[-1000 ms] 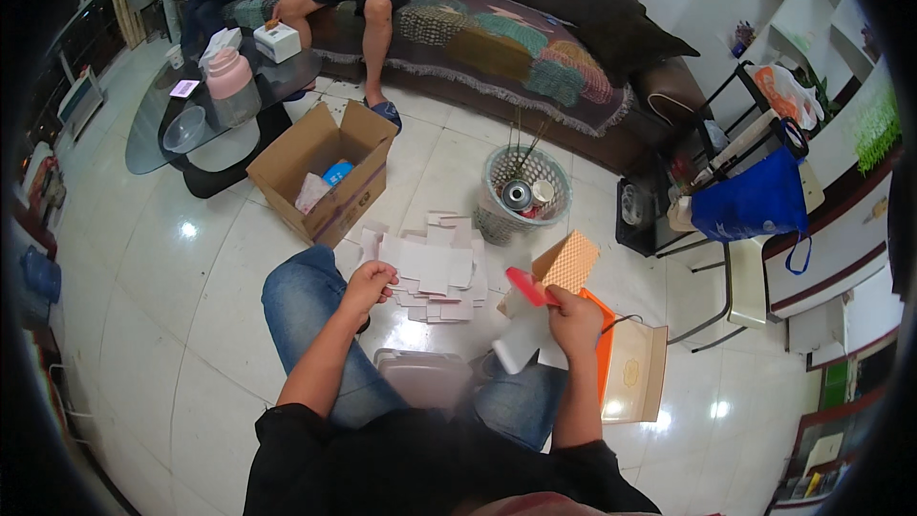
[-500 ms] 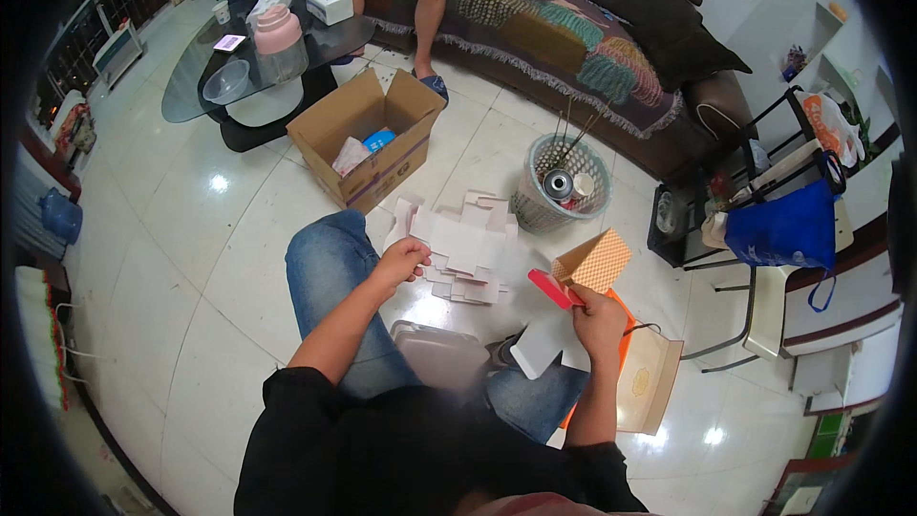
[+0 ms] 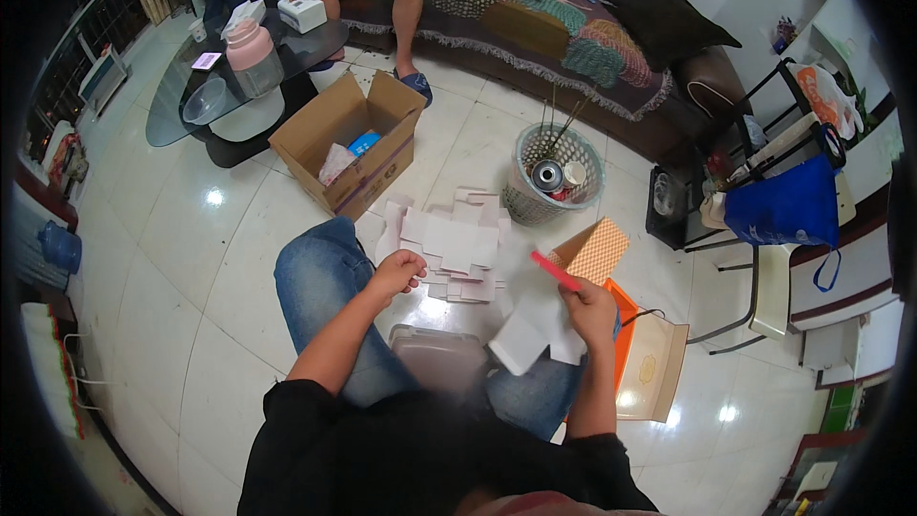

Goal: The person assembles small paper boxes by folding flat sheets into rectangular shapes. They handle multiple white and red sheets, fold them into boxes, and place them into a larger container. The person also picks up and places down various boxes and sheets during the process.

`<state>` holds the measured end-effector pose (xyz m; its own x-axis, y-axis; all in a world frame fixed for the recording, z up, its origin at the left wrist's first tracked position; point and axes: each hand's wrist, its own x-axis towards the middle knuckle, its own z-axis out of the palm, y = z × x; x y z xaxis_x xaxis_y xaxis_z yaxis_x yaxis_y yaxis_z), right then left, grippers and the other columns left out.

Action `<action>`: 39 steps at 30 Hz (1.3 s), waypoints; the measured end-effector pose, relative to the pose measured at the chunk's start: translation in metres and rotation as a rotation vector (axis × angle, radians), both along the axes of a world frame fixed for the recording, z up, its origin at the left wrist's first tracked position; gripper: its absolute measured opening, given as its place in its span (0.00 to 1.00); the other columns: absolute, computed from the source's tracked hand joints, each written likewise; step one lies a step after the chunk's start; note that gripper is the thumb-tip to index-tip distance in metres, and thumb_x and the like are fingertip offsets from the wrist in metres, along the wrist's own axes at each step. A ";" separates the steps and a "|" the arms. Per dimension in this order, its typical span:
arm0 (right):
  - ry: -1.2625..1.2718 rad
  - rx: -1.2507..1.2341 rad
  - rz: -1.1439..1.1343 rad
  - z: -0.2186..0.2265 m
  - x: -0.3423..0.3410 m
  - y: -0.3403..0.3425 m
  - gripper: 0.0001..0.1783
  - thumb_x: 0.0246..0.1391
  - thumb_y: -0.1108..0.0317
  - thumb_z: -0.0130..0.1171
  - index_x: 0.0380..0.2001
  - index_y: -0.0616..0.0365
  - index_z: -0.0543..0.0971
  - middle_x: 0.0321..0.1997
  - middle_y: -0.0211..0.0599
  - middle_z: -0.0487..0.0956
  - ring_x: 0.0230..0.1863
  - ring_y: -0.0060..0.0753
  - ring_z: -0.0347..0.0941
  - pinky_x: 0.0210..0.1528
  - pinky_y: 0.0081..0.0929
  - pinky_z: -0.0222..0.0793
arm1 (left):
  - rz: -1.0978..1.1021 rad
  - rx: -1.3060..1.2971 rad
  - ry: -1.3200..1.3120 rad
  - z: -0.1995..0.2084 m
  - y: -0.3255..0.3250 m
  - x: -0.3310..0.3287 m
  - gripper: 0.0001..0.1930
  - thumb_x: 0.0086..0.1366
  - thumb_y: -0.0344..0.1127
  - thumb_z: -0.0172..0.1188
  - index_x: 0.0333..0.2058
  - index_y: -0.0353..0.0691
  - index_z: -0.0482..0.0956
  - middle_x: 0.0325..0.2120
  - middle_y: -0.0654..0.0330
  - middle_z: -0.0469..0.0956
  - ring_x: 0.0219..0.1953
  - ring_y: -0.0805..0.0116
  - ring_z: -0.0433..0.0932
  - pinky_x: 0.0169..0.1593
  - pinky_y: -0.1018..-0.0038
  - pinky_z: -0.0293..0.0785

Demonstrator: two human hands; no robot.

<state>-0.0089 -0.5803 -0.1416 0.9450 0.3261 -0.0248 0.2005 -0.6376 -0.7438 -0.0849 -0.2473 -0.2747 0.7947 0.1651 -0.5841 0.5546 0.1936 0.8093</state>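
Observation:
My right hand (image 3: pixel 589 311) is closed round a narrow bright red piece (image 3: pixel 556 270). Just below it a white folded card box (image 3: pixel 535 330) with flaps hangs over my right knee; whether it is joined to the red piece I cannot tell. My left hand (image 3: pixel 399 273) is held with fingers curled together above my left leg, and what is in them, if anything, is too small to make out. Ahead of it on the tiles lies a pile of flattened white card boxes (image 3: pixel 454 244). A greyish lidded plastic case (image 3: pixel 436 355) sits between my legs.
An open cardboard carton (image 3: pixel 353 158) stands ahead left, a mesh wastebasket (image 3: pixel 554 177) ahead right. At my right are a checked orange box (image 3: pixel 597 250) and an open cream box (image 3: pixel 650 368). Beyond are a glass table (image 3: pixel 181 115) and a person (image 3: pixel 406 0) on the sofa.
The red piece has turned to a thinner, edge-on view in my right hand. The white card box has shifted left over my knee, and the view has tilted slightly. My left hand stays curled.

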 end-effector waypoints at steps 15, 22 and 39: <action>-0.064 0.017 0.095 0.006 -0.004 0.014 0.11 0.49 0.67 0.59 0.37 0.56 0.81 0.27 0.41 0.79 0.30 0.31 0.76 0.34 0.28 0.70 | -0.021 0.015 0.003 -0.004 -0.001 -0.003 0.05 0.63 0.34 0.52 0.36 0.44 0.74 0.29 0.68 0.77 0.24 0.80 0.70 0.27 0.82 0.68; 0.328 1.949 1.079 0.023 0.017 0.005 0.15 0.60 0.61 0.42 0.37 0.55 0.77 0.23 0.34 0.75 0.20 0.27 0.66 0.32 0.26 0.64 | -0.072 -0.030 -0.025 -0.001 0.001 -0.011 0.09 0.62 0.35 0.55 0.41 0.44 0.74 0.32 0.67 0.77 0.27 0.79 0.71 0.30 0.81 0.69; 0.237 0.310 0.121 -0.056 0.024 0.023 0.13 0.45 0.66 0.67 0.31 0.64 0.78 0.23 0.29 0.74 0.26 0.20 0.69 0.32 0.20 0.66 | 0.182 -0.658 -0.092 0.010 -0.054 -0.025 0.08 0.64 0.33 0.53 0.39 0.37 0.74 0.33 0.61 0.78 0.35 0.72 0.78 0.41 0.75 0.75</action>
<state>0.0154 -0.5571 -0.1971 0.8791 0.4613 -0.1202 0.0603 -0.3578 -0.9318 -0.1097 -0.3010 -0.2648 0.8389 -0.0650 -0.5403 0.4014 0.7443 0.5338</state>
